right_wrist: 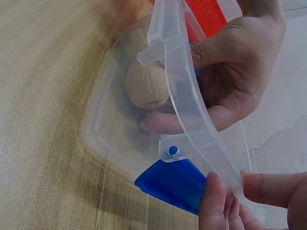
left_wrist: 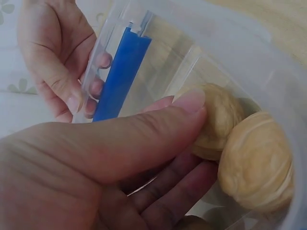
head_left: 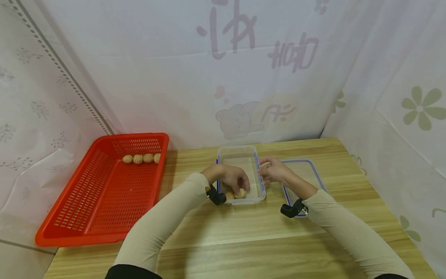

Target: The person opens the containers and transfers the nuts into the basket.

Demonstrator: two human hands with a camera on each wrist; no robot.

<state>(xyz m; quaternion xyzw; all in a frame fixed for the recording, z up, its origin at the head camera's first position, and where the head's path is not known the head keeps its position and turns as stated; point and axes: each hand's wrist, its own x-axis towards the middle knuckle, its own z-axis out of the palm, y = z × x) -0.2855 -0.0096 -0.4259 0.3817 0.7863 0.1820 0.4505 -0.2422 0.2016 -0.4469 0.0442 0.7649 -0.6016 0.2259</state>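
Note:
A clear plastic container [head_left: 259, 195] with blue side latches stands uncovered on the table. Inside its near end, my left hand [head_left: 232, 177] pinches a walnut [left_wrist: 218, 120] between thumb and fingers. Another walnut [left_wrist: 259, 163] lies against it by the container wall, and part of a further one shows below the fingers in the left wrist view. My right hand [head_left: 275, 171] grips the container's right rim, thumb on one side and fingers by the blue latch [right_wrist: 175, 184]. The walnut's underside is hidden by the left fingers.
To the left stands a red plastic basket [head_left: 101, 228] with several walnuts [head_left: 138, 159] in a row at its far end. A clear lid [head_left: 306, 170] with a blue seal lies right of the container, partly under the right forearm. A white printed curtain [head_left: 195, 97] hangs behind the table.

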